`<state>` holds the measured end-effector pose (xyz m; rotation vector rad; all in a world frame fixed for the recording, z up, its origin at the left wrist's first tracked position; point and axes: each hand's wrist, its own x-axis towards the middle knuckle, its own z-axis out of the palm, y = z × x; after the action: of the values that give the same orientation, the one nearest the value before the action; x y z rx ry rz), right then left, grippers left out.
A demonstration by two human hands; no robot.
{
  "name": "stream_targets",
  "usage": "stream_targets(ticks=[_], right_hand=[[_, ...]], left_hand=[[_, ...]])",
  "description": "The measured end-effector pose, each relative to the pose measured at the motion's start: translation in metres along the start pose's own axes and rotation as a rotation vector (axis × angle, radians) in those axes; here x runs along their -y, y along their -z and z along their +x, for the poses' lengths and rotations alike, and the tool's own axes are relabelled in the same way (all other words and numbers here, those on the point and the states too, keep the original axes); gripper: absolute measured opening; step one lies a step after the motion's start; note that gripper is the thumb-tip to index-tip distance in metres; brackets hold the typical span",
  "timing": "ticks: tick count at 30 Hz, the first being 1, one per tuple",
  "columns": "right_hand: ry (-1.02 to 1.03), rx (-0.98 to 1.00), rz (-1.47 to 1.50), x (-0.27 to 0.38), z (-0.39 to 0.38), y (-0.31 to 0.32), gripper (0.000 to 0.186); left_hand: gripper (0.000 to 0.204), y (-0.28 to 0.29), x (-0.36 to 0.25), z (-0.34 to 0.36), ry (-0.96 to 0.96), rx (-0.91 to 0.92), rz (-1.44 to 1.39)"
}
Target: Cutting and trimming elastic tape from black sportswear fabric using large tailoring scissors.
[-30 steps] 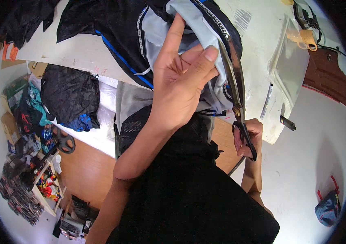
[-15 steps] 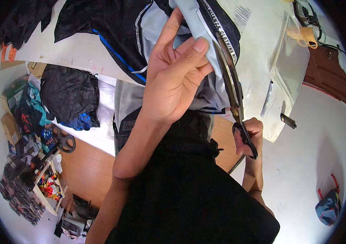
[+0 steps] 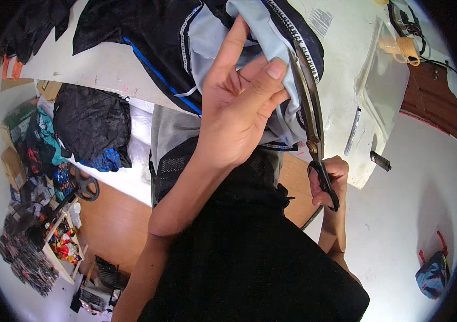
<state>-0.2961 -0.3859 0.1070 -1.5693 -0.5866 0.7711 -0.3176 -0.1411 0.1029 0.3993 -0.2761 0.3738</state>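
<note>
My left hand [image 3: 239, 104] is raised in front of me and pinches a fold of light blue fabric [image 3: 263, 32], part of a black garment [image 3: 142, 32] with a blue stripe and white lettered trim that lies on the white table [image 3: 94, 67]. My right hand [image 3: 329, 180] grips the black handles of large tailor's scissors [image 3: 310, 115]. Their long blades run up along the right edge of the light blue fabric, close beside my left fingers. Whether the blades are closed on the cloth I cannot tell.
On the table to the right lie a clear plastic bag [image 3: 384, 80], a black marker [image 3: 353, 129] and orange-handled scissors [image 3: 400, 48]. Piles of dark clothes [image 3: 91, 123] and boxes crowd the floor at left. A blue bag [image 3: 432, 273] sits on the floor at lower right.
My left hand has shifted its pinch on the light blue fabric, the thumb moving slightly lower and right. The scissors and my right hand stay almost where they were.
</note>
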Motion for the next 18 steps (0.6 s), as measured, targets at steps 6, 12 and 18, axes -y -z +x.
stream_targets(ticks=[6,12,18], right_hand=[[-0.065,0.0,0.0,0.004,0.0,-0.004,0.056],[-0.1,-0.016,0.078,0.002,-0.002,-0.004,0.059],[-0.133,-0.037,0.109,0.006,0.001,-0.011,0.061]], left_hand=[[0.056,0.015,0.006,0.001,-0.071,0.02,0.03],[0.056,-0.002,0.002,-0.004,-0.041,-0.144,-0.1],[0.055,-0.003,0.003,-0.007,-0.045,-0.132,-0.046]])
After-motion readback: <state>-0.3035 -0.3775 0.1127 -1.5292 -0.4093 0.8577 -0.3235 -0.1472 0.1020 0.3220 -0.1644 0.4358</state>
